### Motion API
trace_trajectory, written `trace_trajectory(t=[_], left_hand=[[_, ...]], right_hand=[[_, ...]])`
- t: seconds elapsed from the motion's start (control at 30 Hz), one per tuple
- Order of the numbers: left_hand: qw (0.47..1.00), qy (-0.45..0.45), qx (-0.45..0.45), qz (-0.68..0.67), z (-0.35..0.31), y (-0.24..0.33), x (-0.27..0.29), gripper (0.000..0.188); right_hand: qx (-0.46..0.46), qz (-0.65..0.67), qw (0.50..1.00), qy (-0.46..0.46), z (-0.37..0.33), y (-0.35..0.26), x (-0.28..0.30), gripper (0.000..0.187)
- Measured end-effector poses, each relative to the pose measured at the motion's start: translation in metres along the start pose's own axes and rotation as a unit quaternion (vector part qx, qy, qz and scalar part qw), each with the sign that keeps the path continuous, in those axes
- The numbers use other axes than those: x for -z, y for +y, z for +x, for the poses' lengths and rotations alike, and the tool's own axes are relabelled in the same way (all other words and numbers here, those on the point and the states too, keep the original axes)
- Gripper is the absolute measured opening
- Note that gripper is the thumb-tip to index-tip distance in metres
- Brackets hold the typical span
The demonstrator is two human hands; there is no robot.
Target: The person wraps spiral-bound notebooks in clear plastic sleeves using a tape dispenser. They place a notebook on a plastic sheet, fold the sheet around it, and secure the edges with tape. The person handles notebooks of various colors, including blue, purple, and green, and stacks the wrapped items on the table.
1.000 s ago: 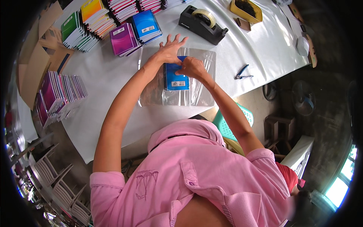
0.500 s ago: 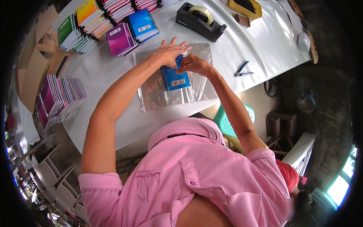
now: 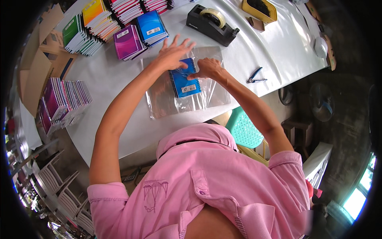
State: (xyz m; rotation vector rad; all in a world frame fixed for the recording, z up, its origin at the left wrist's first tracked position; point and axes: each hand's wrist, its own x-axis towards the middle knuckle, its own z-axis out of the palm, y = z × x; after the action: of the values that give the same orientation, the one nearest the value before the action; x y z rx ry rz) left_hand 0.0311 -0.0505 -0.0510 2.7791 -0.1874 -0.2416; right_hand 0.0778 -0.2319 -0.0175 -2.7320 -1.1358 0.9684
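Note:
A small blue spiral notebook (image 3: 186, 82) lies on a clear plastic sheet or bag (image 3: 162, 106) near the table's front edge. Thin creased film shows over the notebook's cover. My left hand (image 3: 173, 55) is spread open at the notebook's upper left, its thumb reaching over the top of the cover. At the notebook's right side is my right hand (image 3: 209, 68), its thumb stretched out onto the cover and apart from the bent fingers. Neither hand visibly grips anything.
Stacked notebooks in blue (image 3: 152, 28), purple (image 3: 127, 42), green (image 3: 73, 35) and yellow (image 3: 93, 14) stand at the back left. Plastic-wrapped purple notebooks (image 3: 65, 99) sit beside a cardboard box (image 3: 38, 75). A tape dispenser (image 3: 213, 26), yellow tray (image 3: 272, 16) and cutting pliers (image 3: 256, 75) lie right.
My right hand has uncurled from a fist-like pose, its thumb now stretched over the cover. My left hand has shifted slightly left, away from the right one.

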Motion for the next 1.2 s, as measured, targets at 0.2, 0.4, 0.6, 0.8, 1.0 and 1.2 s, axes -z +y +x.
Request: trace_trajectory(t=[0.2, 0.4, 0.6, 0.8, 1.0, 1.2], left_hand=[[0.997, -0.019, 0.05, 0.058, -0.016, -0.022, 0.001, 0.073], [0.911, 0.342, 0.228, 0.035, -0.039, -0.022, -0.045, 0.05], [0.948, 0.088, 0.257, -0.164, -0.094, 0.035, -0.053, 0.059], [0.664, 0.189, 0.123, -0.713, -0.129, 0.071, -0.018, 0.077], [0.715, 0.267, 0.101, -0.638, -0.121, 0.064, -0.043, 0.09], [0.651, 0.368, 0.077, -0.66, -0.119, 0.075, -0.052, 0.075]], right_hand=[[0.037, 0.185, 0.98, 0.059, 0.015, 0.035, -0.04, 0.082], [0.034, 0.395, 0.918, -0.007, 0.01, 0.032, -0.05, 0.09], [0.014, 0.513, 0.858, 0.031, -0.007, 0.028, -0.069, 0.088], [0.141, 0.629, 0.756, 0.116, -0.054, 0.002, -0.041, 0.088], [0.217, 0.565, 0.767, 0.212, -0.036, 0.006, -0.057, 0.081], [0.251, 0.561, 0.751, 0.241, -0.032, 0.023, -0.065, 0.082]])
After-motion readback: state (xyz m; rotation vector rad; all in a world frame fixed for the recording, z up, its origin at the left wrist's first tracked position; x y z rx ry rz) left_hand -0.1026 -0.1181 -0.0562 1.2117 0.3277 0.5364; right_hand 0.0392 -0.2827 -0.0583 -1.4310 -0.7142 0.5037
